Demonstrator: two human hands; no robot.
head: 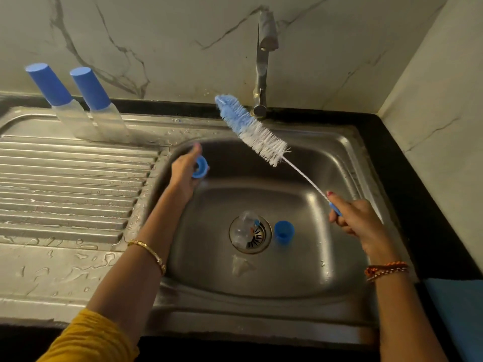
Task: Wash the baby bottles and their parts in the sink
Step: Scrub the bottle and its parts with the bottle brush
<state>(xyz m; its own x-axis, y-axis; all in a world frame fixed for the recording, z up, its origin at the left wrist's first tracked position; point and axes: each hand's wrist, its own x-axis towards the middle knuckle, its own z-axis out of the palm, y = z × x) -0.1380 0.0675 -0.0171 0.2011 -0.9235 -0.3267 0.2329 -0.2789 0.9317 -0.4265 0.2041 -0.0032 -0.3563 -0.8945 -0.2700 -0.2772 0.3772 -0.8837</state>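
My left hand [184, 169] grips a blue bottle ring [200, 167] over the left side of the steel sink [347, 152]. My right hand [358, 218] holds the blue handle of a long bottle brush [251, 129], whose blue and white bristles point up toward the tap [262, 71]. On the sink floor a clear bottle [244, 227] lies over the drain, a blue cap [284, 232] stands beside it, and a clear teat [241, 265] lies nearer me. Two capped bottles [86, 105] stand on the drainboard at the back left.
The ribbed steel drainboard [68, 184] to the left is wet with water drops. A marble wall runs behind and on the right. A black counter edge [407, 178] borders the sink, with a blue cloth [457, 309] at the lower right.
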